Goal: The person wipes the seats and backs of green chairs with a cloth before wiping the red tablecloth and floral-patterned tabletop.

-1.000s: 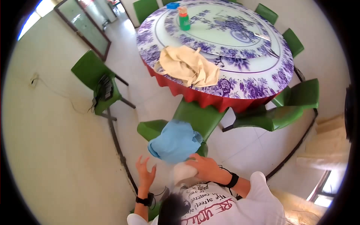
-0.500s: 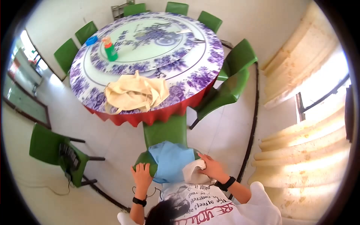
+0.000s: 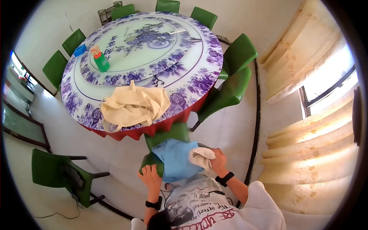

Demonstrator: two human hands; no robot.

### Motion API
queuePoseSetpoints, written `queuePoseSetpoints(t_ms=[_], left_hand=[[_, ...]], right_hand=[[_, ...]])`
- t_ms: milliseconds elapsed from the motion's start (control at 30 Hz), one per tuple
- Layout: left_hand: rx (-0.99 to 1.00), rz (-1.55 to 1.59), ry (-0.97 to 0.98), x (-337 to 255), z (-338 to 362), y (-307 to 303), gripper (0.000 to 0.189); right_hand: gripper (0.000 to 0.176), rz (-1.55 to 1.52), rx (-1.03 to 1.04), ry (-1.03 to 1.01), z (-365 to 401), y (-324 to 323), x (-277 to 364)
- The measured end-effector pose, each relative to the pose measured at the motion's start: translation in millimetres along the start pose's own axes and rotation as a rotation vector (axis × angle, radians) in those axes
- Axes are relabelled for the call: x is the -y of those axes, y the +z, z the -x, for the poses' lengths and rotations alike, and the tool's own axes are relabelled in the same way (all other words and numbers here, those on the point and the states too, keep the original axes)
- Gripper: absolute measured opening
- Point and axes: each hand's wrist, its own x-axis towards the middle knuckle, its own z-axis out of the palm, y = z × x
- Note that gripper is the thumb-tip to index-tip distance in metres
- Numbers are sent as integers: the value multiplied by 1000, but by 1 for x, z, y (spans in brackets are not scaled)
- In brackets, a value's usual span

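Observation:
A light blue cloth (image 3: pixel 177 158) is draped over the back of a green chair (image 3: pixel 168 136) right in front of me. My left hand (image 3: pixel 150 175) is closed over the top left corner of that chair's backrest. At the chair's right side, my right hand (image 3: pixel 218 161) grips a folded off-white cloth (image 3: pixel 202 156). This cloth overlaps the right edge of the blue one. Part of the chair's right corner is hidden behind the cloths.
Ahead stands a round table (image 3: pixel 82 101) with a purple flower pattern. A cream cloth bag (image 3: pixel 134 105), a green container of sticks (image 3: pixel 100 61) and a blue box (image 3: pixel 79 50) are on it. Green chairs surround it; another chair (image 3: pixel 48 168) stands left. Curtains (image 3: pixel 306 161) hang right.
My right hand has moved slightly up and right with the off-white cloth, which now looks more folded. My left hand keeps its hold on the chair. The whole view has shifted a little.

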Motion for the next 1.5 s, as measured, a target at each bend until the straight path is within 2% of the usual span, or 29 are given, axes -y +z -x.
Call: queuePoseSetpoints(t_ms=[133, 233, 367, 500, 600, 733, 767, 867, 967, 1067, 1167, 1267, 1367, 1433, 1500], left_hand=[[0, -21, 14, 7, -20, -4, 21], [-11, -58, 36, 13, -18, -1, 21], [46, -98, 71, 19, -17, 0, 24], [126, -96, 43, 9, 0, -19, 24], [158, -141, -15, -4, 42, -20, 19], [83, -173, -56, -19, 72, -21, 14], [16, -165, -73, -21, 68, -19, 11], [-12, -131, -91, -22, 58, -14, 9], [-59, -109, -20, -12, 51, -5, 9], [-81, -65, 2, -4, 32, -3, 10], [-27, -32, 0, 6, -1, -2, 20], [-42, -47, 21, 12, 3, 9, 24], [-16, -11, -9, 7, 1, -2, 15], [-9, -13, -31, 5, 1, -2, 19], [53, 8, -43, 4, 2, -5, 29]], right_hand=[[26, -20, -31, -73, -6, 15, 2], [25, -81, -7, -3, -1, 16, 1], [26, -74, -12, -19, -1, 13, 0], [27, -76, 71, -10, 12, 6, -3], [30, -46, 118, -54, 23, -12, -10], [31, -48, 85, -107, 29, -12, -15], [31, -44, 62, -112, 24, -11, -14], [29, -18, -8, -76, 4, 0, -3], [27, -103, -50, -123, -1, 14, -10], [26, -102, -111, -163, -14, 25, -5], [25, -41, -78, -157, -39, 32, 9], [23, -99, -144, -219, -38, 50, -16], [28, -123, -127, -177, -35, 50, -21], [31, -125, -100, -174, -39, 46, -17], [22, -180, -94, -86, -40, 44, -18]])
